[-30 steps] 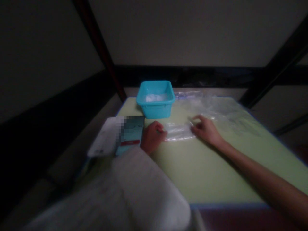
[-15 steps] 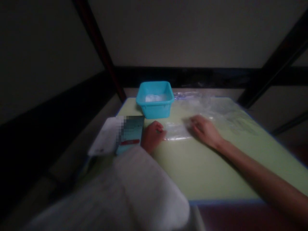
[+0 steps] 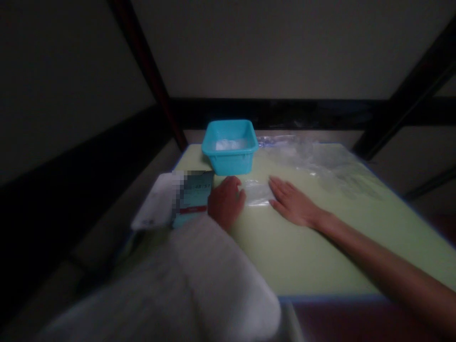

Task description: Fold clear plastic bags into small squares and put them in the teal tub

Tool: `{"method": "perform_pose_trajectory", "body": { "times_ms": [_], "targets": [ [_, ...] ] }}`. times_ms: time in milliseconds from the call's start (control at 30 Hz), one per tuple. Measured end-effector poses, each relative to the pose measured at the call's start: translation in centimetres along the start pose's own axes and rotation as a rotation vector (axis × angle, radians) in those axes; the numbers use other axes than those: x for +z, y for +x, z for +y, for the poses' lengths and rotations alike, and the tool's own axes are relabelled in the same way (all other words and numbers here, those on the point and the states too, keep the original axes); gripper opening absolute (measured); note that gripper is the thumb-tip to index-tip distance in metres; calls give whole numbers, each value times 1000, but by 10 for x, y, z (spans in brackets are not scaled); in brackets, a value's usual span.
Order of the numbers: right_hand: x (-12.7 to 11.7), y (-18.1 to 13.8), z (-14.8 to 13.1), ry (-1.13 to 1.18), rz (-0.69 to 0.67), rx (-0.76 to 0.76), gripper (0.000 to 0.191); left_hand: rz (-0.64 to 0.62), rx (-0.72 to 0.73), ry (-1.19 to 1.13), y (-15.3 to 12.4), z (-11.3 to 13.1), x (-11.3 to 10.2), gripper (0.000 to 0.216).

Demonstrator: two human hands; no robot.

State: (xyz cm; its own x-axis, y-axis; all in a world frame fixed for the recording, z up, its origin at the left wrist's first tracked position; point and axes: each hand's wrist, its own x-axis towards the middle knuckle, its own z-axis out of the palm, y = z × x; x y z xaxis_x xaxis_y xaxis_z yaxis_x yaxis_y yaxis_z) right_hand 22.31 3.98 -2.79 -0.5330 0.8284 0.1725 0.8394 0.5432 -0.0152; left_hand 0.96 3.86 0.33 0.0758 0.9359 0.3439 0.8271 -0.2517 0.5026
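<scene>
Clear plastic bag (image 3: 257, 194) lies between my hands: left hand (image 3: 225, 203) seemingly pinches its edge, right hand (image 3: 292, 205) presses flat, fingers spread.

Just one head cam here, looking forward and down at the table (image 3: 320, 256) from its near edge, pretty close, far edge facing the wall.

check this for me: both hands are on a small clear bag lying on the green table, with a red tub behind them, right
Not quite: the tub is turquoise, not red, as the head view shows. The rest stands: left hand and right hand are on the small clear bag on the green table.
</scene>
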Motion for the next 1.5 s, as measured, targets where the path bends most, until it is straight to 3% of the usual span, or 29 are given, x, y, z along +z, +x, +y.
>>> {"method": "perform_pose_trajectory", "body": {
  "times_ms": [133,233,367,567,1500],
  "targets": [
    [1,2,2,12,-11,-2,61,-115,416,99,-9,23,19,35],
    [4,2,5,32,-16,-38,59,-217,540,145,-12,33,37,53],
    [7,2,6,20,-10,-20,59,-255,496,216,-13,30,48,67],
    [4,0,2,-37,-20,-20,59,-240,436,292,-14,23,44,75],
    [-5,-5,2,-18,-52,87,65,-316,337,493,-15,7,18,67]
  ]
}}
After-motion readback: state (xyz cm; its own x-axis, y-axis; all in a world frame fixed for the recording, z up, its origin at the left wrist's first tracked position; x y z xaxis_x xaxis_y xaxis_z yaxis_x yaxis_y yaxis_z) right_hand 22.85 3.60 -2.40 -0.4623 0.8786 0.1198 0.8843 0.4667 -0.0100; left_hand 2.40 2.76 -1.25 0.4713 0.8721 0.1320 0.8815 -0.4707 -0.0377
